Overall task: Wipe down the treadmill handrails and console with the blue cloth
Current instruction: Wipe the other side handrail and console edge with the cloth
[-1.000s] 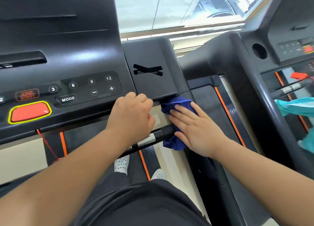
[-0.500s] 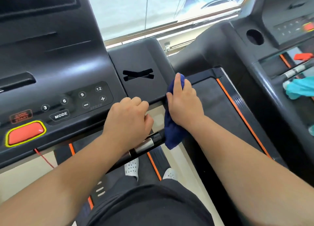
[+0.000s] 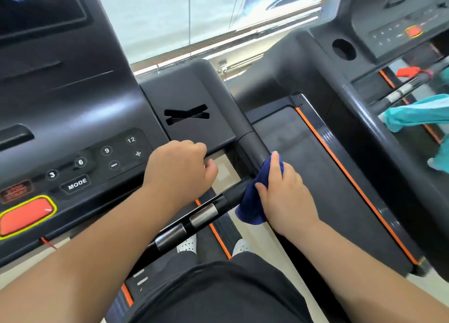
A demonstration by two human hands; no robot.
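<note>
The blue cloth (image 3: 251, 201) is gripped on the handrail (image 3: 251, 144) by the right hand (image 3: 285, 194); the console (image 3: 194, 135) edge by the left hand (image 3: 177, 172).

1. I see my treadmill's console (image 3: 73, 99) carrying the keypad (image 3: 116, 152); the left hand (image 3: 179, 172) grips its lower edge.
2. The handrail (image 3: 245, 128) runs down from the console's right side; the cloth (image 3: 252, 201) lies against it, held there by the right hand (image 3: 284, 196).
3. A crossbar (image 3: 206, 213) with 2 silver plates meets the handrail at the cloth.
4. Over the next treadmill's bar (image 3: 398, 92) hangs a teal cloth (image 3: 418, 113).
</note>
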